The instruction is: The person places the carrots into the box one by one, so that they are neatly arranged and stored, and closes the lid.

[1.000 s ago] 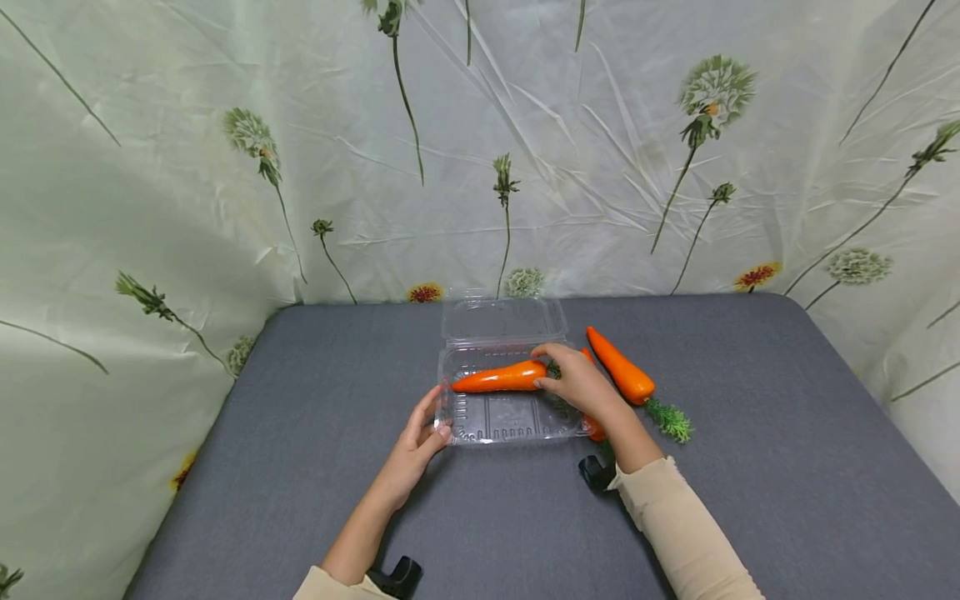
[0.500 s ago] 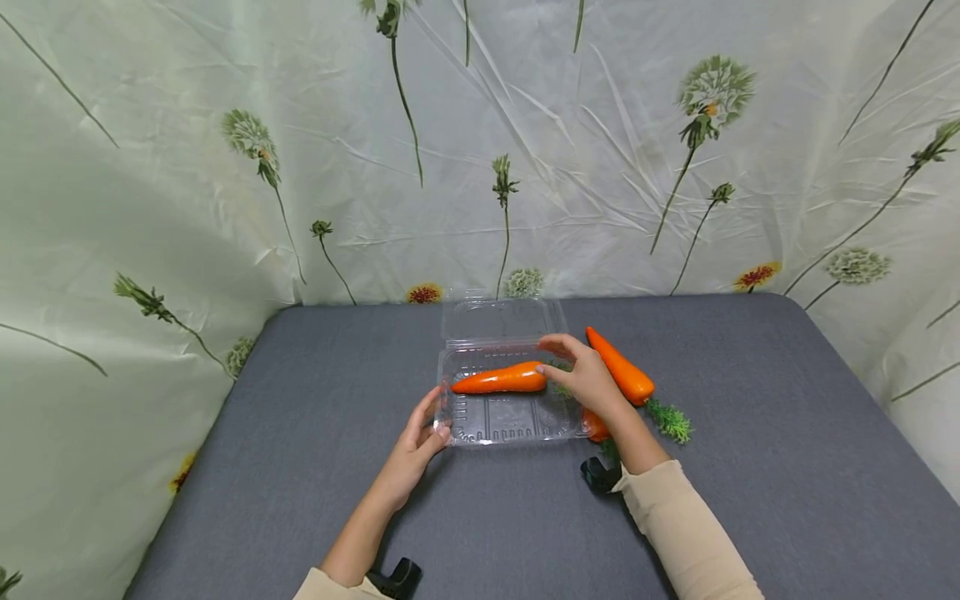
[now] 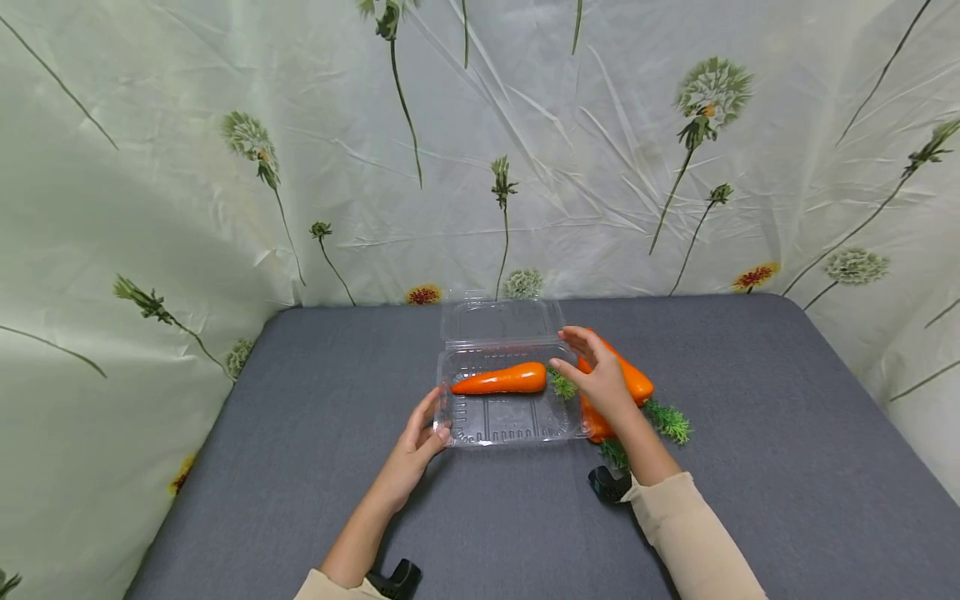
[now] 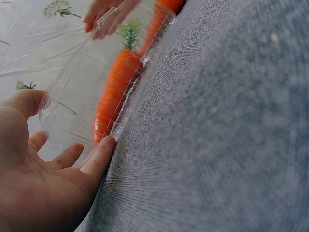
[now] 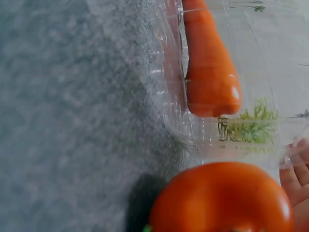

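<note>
An orange carrot [image 3: 502, 379] with a short green top lies lengthwise inside a clear plastic clamshell container [image 3: 510, 429], whose lid [image 3: 502, 321] stands open at the back. My left hand [image 3: 412, 446] holds the container's left side, its thumb at the front corner. In the left wrist view, my left hand's fingertips [image 4: 104, 147] touch the plastic wall. My right hand [image 3: 603, 383], fingers apart and holding nothing, hovers by the container's right edge, just past the carrot's green top [image 3: 562, 383].
Right of the container lie two more carrots. One carrot [image 3: 596, 423] is close against the container's right side, partly hidden by my right hand. The other carrot [image 3: 637, 383] lies farther right, its green top [image 3: 670, 421] toward me. Grey cloth [image 3: 337, 375] covers the table, with floral fabric behind.
My right hand has let go of the carrot in the container and moved right, off its green top. The left hand and container have stayed put.
</note>
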Motion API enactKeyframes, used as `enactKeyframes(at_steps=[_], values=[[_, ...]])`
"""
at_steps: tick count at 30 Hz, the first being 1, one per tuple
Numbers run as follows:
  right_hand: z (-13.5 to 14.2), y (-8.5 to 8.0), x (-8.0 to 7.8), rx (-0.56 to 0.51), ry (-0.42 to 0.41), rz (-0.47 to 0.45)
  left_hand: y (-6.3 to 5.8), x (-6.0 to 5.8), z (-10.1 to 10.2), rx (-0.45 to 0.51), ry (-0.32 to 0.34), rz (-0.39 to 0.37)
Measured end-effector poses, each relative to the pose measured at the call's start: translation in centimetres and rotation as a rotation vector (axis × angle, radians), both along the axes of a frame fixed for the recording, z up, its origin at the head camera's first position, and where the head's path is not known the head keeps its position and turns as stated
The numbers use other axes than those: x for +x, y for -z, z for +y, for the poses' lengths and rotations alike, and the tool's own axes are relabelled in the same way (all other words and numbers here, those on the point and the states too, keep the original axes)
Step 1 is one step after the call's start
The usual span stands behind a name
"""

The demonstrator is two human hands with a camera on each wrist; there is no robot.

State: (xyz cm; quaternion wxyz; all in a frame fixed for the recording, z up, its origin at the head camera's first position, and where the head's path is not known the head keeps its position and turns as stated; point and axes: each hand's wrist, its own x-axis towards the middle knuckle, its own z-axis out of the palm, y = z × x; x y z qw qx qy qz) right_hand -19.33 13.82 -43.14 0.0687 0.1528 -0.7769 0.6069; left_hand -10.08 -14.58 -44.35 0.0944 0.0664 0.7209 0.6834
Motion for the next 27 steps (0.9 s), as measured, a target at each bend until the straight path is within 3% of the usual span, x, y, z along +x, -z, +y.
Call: enactKeyframes(at_steps=[8, 13, 24, 27], values=[[0.8, -1.8, 2.1, -0.064, 0.073, 0.039, 0.1, 0.0, 0.0, 0.0, 0.002, -0.002], [1.3, -2.8, 3.3, -0.046, 0.131, 0.073, 0.1, 0.0, 0.0, 0.007, 0.005, -0.002], [3.3, -1.9, 4.2, -0.039, 0.24, 0.149, 0.0, 0.0, 0.1, 0.014, 0.002, 0.002], [4.1, -0.6, 3.8, -0.068, 0.248, 0.184, 0.0, 0.0, 0.1, 0.015, 0.004, 0.003]])
